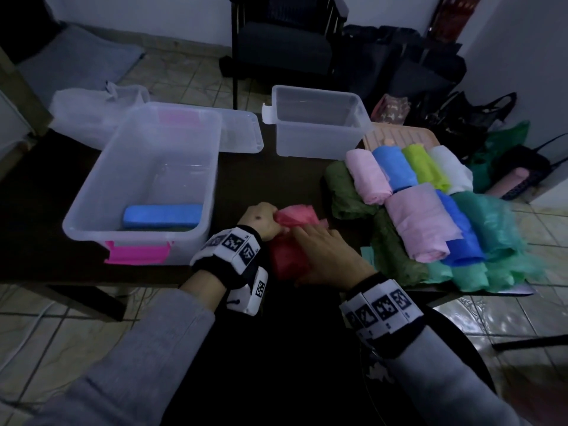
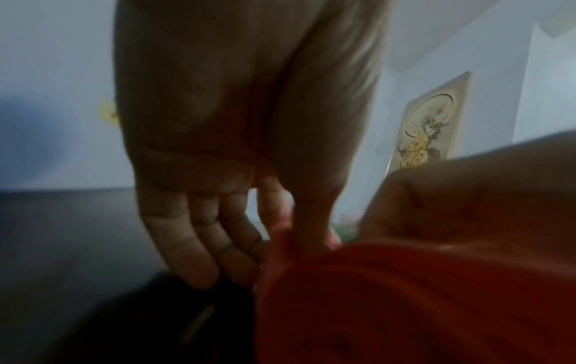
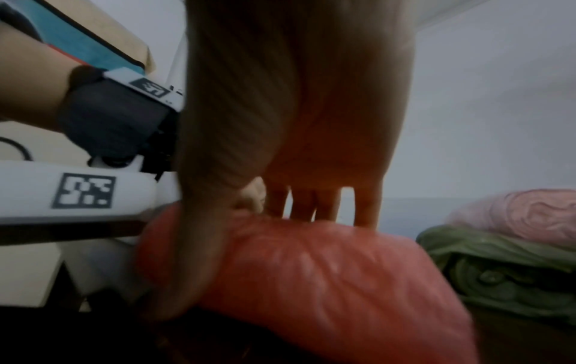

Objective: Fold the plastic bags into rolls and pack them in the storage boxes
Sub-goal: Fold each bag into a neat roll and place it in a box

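Note:
A red plastic bag lies part-rolled at the front middle of the dark table. My left hand pinches the red bag at its far left end, thumb against the plastic. My right hand lies flat on the bag, its straight fingers pressing down. To the left a large clear storage box with a pink latch holds a blue roll. At the back stands a smaller clear box, nothing showing inside it.
Several rolled and loose bags, pink, blue, lime, white, teal and dark green, are heaped at the right on a pinkish board. A clear lid and a white bag lie behind the large box. A chair stands beyond the table.

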A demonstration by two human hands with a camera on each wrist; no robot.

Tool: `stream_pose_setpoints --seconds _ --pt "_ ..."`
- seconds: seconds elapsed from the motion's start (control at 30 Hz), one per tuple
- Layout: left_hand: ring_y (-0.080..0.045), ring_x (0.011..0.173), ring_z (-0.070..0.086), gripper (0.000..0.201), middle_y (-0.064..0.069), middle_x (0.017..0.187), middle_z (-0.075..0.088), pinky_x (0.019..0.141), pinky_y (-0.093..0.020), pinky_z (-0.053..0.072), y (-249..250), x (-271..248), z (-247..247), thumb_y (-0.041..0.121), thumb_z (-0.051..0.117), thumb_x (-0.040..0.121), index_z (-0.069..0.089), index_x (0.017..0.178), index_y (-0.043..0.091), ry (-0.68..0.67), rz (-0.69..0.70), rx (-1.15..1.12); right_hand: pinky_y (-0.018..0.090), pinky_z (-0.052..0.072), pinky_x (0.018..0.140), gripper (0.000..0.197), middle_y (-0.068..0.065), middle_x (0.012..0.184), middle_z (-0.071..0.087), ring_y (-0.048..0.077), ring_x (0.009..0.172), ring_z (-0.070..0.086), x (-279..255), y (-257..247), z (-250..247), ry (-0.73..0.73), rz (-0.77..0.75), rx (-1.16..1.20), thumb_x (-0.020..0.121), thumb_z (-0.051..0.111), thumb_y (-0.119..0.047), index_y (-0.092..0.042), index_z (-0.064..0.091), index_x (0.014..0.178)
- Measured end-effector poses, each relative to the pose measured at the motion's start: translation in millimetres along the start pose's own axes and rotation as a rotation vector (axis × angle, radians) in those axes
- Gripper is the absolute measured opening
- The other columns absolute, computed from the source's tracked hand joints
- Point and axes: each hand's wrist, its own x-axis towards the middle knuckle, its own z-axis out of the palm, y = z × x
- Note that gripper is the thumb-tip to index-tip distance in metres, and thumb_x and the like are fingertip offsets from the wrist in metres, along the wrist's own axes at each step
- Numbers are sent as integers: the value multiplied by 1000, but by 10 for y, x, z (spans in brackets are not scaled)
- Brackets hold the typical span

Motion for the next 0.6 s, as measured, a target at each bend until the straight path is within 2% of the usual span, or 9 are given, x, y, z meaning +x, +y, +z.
stream_pose_setpoints --seconds 0.07,0.13,0.27,0.37,0.43,0.5,0.6 --pt "-21 99 57 21 -9 116 61 77 -25 41 10 24 -31 17 60 89 60 110 13 32 20 -60 45 25 105 90 5 141 32 24 134 25 6 27 -41 -68 11 -9 70 74 -45 -17 28 142" --pt "-21 104 56 23 -8 117 59 79 -25 42 13 40 -64 12 60 88 59 111 15 77 26 -141 45 24 106 91 7 142 30 26 134 24 23 38 -37 -113 6 -32 70 74 -46 -16 27 143" --pt "-19 109 55 30 -3 114 58 87 -27 44 51 96 -90 10 64 85 56 113 16 130 40 -295 43 26 106 81 7 145 32 24 136 30 49 35 -17 -140 -18 30 77 70 -39 -16 28 143" --pt "-22 111 55 32 -5 116 59 98 -35 45 116 140 -153 10 67 82 57 112 15 225 29 -449 39 35 95 64 4 134 43 23 127 41 52 10 -25 -103 -88 23 80 66 -30 -20 38 137" --pt "-23 109 56 29 -5 113 60 98 -37 47 184 169 -214 8 68 80 57 105 17 293 50 -535 38 33 92 56 3 132 45 22 124 43 47 -15 -28 -50 -98 -14 83 61 -24 -18 40 135" --pt "-22 106 58 30 -4 109 61 96 -36 48 259 173 -264 8 71 79 56 104 16 323 68 -605 41 28 93 50 2 132 45 21 123 42 42 -29 -39 29 -59 -74 86 56 -24 -17 40 132" --pt "-20 107 58 43 -5 115 62 97 -37 48 323 191 -314 18 80 72 57 108 14 391 85 -678 45 25 97 49 2 130 43 22 123 39 70 -13 -36 67 -13 -88 87 54 -28 -18 39 133"
